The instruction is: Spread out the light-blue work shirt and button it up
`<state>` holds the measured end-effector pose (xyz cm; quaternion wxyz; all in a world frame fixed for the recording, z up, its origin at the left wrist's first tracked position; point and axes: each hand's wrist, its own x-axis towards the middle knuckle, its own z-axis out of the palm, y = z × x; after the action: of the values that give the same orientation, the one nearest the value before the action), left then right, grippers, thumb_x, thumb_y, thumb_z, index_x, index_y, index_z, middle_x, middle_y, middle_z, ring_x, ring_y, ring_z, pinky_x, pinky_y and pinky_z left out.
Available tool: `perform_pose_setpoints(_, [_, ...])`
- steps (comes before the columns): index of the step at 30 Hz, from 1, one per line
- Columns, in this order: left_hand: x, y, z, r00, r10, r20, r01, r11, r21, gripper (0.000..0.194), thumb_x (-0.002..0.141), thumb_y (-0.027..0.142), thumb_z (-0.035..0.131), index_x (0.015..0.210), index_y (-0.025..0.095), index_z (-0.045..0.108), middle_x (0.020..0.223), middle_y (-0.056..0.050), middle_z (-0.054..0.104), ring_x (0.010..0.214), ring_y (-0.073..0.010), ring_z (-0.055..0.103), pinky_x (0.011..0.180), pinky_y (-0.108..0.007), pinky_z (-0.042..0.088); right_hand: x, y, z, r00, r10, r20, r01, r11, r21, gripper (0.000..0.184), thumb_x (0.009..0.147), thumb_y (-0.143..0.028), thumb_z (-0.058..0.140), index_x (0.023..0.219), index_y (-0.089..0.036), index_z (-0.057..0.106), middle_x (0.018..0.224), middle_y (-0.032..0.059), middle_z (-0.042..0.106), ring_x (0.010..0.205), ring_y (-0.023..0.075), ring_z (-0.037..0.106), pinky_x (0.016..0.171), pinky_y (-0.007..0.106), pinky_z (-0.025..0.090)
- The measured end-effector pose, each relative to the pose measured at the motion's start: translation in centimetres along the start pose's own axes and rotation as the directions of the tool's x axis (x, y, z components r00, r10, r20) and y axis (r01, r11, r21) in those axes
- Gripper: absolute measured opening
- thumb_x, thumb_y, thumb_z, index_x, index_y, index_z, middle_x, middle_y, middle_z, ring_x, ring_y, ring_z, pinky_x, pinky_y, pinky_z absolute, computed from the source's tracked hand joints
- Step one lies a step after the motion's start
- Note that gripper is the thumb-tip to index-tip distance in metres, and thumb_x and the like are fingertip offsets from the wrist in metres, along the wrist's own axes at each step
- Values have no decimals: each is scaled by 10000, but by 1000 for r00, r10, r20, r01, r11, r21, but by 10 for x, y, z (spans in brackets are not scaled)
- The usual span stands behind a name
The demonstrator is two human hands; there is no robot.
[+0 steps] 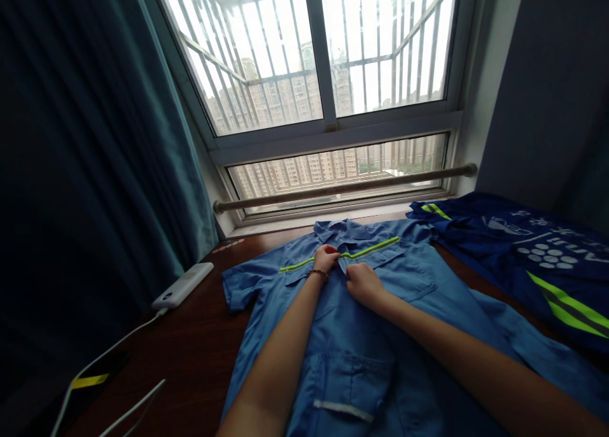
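On the shirt (352, 329), left hand (327, 257) and right hand (362, 282) pinch its front edge (342, 266); uneven tugging could crease it.

Shirt (352, 335) at six o'clock, matt cloth, lightly creased, table (214, 354) at seven, wood, low sheen, power bank (186, 285) at eight, smooth plastic, curtain (143, 107) at ten, satiny cloth, window (290, 50) at twelve, glass

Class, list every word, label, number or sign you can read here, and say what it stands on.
Nothing reads with certainty.
Dark blue garment: white print, too blurred to read.
White power bank: display too small to read.
Light blue shirt: no readable text visible.
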<state>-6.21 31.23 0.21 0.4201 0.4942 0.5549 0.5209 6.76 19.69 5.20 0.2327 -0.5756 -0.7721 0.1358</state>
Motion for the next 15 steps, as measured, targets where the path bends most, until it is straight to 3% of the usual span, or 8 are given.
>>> perform_pose_setpoints(4, [-2,0,-1,1000,23,13,-24,1000,13,176,541,97,673,638,120,528,539,29,533,474,-76,523,428,-180,440,17,14,7,996,92,8,-91,958,272,24,569,-158,598,580,-138,591,620,23,587,698,171,546,599,229,359])
perform_pose_setpoints(7, [-3,1,-1,999,48,15,-48,998,33,158,566,104,660,656,122,532,564,23,543,500,-79,535,458,-187,456,30,29,11,983,181,32,-177,886,428,121,564,-232,618,492,-149,569,450,-29,504,534,129,514,499,208,344])
perform_pose_setpoints(11, [-6,2,1,996,88,12,-89,991,100,76,658,132,587,651,129,511,571,3,553,522,-106,560,518,-244,478,36,48,15,953,304,-12,-223,726,651,178,603,-309,591,512,-156,587,407,-29,508,452,121,501,448,216,361])
perform_pose_setpoints(15, [-16,5,3,979,204,26,-205,954,221,50,688,129,552,663,154,516,621,-19,573,627,-144,585,660,-298,467,38,61,18,924,379,-59,-167,536,828,198,568,-349,618,528,-160,576,445,-10,555,455,130,520,447,229,392])
